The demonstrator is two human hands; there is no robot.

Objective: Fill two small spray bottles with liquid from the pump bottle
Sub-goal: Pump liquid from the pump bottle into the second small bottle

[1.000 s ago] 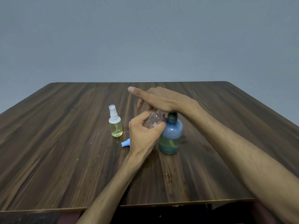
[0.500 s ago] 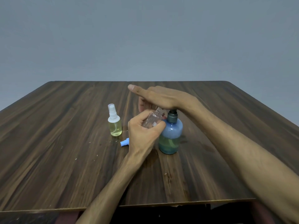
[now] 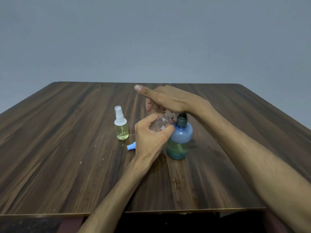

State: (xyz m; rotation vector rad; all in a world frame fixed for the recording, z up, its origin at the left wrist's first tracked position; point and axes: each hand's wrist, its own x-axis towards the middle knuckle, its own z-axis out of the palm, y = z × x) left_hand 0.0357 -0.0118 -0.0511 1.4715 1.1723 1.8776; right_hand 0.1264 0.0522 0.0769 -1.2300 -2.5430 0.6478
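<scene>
Dark wood-grain bench (image 3: 67,165), plain grey wall behind; near edge and both far corners visible. Left hand (image 3: 151,137) grips a tilted clear spray bottle (image 3: 161,123) beside the blue pump bottle (image 3: 180,140). Right hand (image 3: 170,100), fingers straight, presses the pump. Filled spray bottle (image 3: 121,128) stands left; blue cap (image 3: 131,146) nearby.

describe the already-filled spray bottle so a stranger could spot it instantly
On the dark wooden table, look left of the blue pump bottle and both hands. The filled spray bottle stands upright alone, untouched: white sprayer top, pale yellow liquid inside.
</scene>
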